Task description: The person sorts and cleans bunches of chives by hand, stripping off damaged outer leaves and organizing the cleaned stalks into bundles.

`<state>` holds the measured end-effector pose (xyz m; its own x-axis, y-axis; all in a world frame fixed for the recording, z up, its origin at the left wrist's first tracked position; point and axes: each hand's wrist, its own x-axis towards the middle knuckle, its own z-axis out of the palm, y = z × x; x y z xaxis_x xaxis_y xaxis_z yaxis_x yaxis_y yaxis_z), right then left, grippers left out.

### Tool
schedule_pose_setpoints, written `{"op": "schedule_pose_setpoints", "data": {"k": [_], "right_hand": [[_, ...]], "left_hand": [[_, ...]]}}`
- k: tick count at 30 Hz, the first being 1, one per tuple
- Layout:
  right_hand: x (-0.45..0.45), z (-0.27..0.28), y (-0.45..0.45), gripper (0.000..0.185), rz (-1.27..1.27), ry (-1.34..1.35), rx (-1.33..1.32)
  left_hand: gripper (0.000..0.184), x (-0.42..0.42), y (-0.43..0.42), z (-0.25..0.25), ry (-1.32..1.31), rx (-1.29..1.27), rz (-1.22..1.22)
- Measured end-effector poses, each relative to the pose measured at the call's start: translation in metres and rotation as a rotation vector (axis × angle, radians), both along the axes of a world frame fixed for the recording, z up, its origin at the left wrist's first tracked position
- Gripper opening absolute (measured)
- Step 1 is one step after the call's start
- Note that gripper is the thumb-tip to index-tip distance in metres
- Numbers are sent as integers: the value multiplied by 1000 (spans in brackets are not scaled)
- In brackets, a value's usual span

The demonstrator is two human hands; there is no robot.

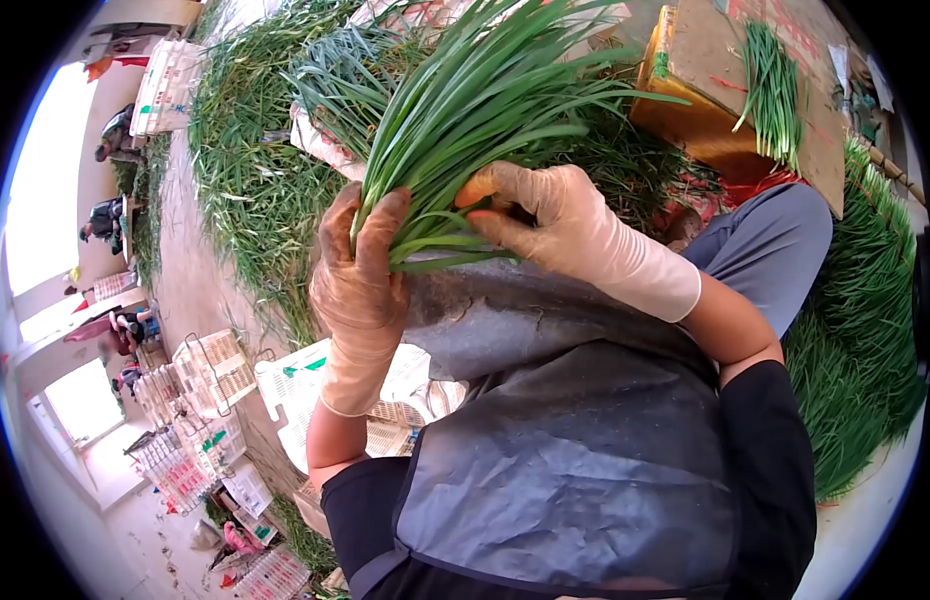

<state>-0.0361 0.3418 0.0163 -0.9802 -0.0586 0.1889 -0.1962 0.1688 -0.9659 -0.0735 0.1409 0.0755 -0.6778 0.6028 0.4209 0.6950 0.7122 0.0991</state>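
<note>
A loose bunch of garlic chives (465, 110) fans out upward in front of me, its long flat green leaves spreading to the upper right. Its lower end sits in my left hand (363, 245), whose gloved fingers are wrapped round it. From the right side my right hand (550, 210) reaches in, thumb and forefinger closed at the leaves on the bunch's edge. Both hands wear thin, pale gloves stained brown at the fingers. A few bent leaves (435, 240) hang below the fingertips, over my dark apron (565, 460).
A tied bundle of chives (773, 95) lies on a cardboard-topped yellow box (675, 60) at upper right. More chives (855, 350) are heaped at my right. Loose leaves (245, 170) cover the floor at left, near white plastic crates (213, 370). Other people (110, 220) sit at far left.
</note>
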Motion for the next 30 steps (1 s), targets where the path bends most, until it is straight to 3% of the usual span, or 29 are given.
{"op": "schedule_pose_setpoints", "data": {"k": [3,5,6,8,12,14,16,17,20,22,23,25,28,29,30], "right_hand": [[-6,-4,-3,30,-90,107,1],[-9,1,-3,34,-284,466,354],[-12,4,-4,34,-286,468,354],[-17,8,-7,36,-305,650,634],[-22,9,0,30,-380,839,704],[-25,6,8,32,-354,825,779],[-32,11,20,36,-267,703,964],[-48,10,22,8,-388,881,944],[-76,19,50,5,-374,927,1097],[-95,22,78,9,-280,750,1121],[-110,25,89,18,-180,382,1100],[-132,7,116,22,-266,229,1272],[-105,7,143,28,-406,33,1204],[-101,13,148,32,-471,-43,1171],[-83,23,141,30,-453,356,758]], "left_hand": [[58,1,-1,0,-35,9,18],[58,1,0,0,-48,11,24],[59,3,2,1,-68,9,36],[59,4,3,1,-88,5,48],[58,3,2,5,-117,18,56],[57,2,3,11,-130,-15,72],[59,0,7,16,-328,2,106],[59,-2,8,17,-330,2,103],[63,-12,8,18,-437,124,-20],[86,-18,2,14,-451,81,-152],[79,-19,2,15,-498,73,-157],[74,-26,-3,10,-618,134,-244],[59,-27,-6,3,-862,306,-271],[59,-26,-6,5,-1125,383,-74],[59,-25,-5,9,-1380,460,137]]}}
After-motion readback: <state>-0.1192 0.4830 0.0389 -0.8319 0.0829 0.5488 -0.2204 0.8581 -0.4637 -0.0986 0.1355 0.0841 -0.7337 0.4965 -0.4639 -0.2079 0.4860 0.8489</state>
